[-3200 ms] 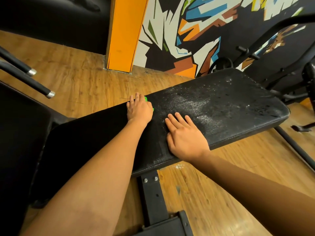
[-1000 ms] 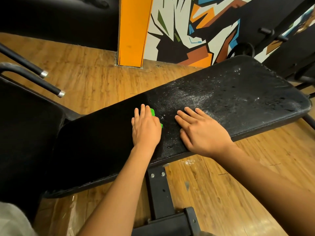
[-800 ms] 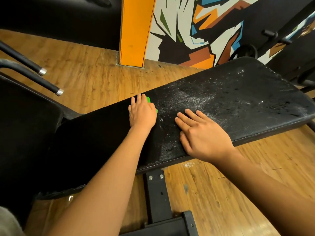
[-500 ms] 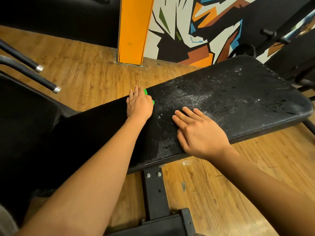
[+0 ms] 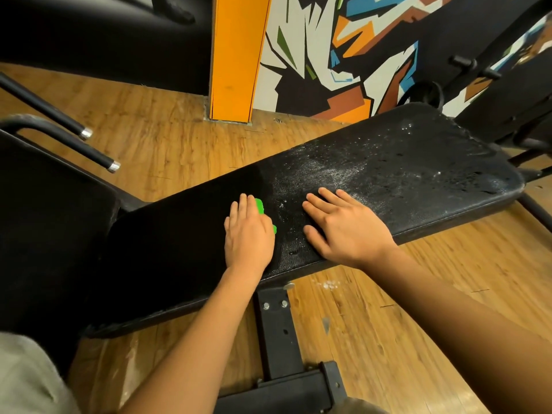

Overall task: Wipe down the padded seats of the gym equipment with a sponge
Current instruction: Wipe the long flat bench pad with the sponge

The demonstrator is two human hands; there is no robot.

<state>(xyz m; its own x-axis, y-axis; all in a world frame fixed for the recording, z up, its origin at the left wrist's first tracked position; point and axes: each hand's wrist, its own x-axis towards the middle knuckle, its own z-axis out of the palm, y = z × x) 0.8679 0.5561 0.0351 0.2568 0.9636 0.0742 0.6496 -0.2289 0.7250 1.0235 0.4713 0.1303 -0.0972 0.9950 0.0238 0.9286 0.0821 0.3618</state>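
As the left hand (image 5: 249, 234) draws back from the far edge, fingers (image 5: 243, 206) pressed together over the green sponge (image 5: 260, 207) peeking out at their right, the padded seat (image 5: 418, 150) looks clean to their left, while white residue (image 5: 337, 174) around the right hand (image 5: 346, 230)'s spread fingers awaits wiping.

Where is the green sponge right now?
In the head view, the green sponge peeks out from under the left hand, near the middle of the black bench pad, just left of the flat right hand.
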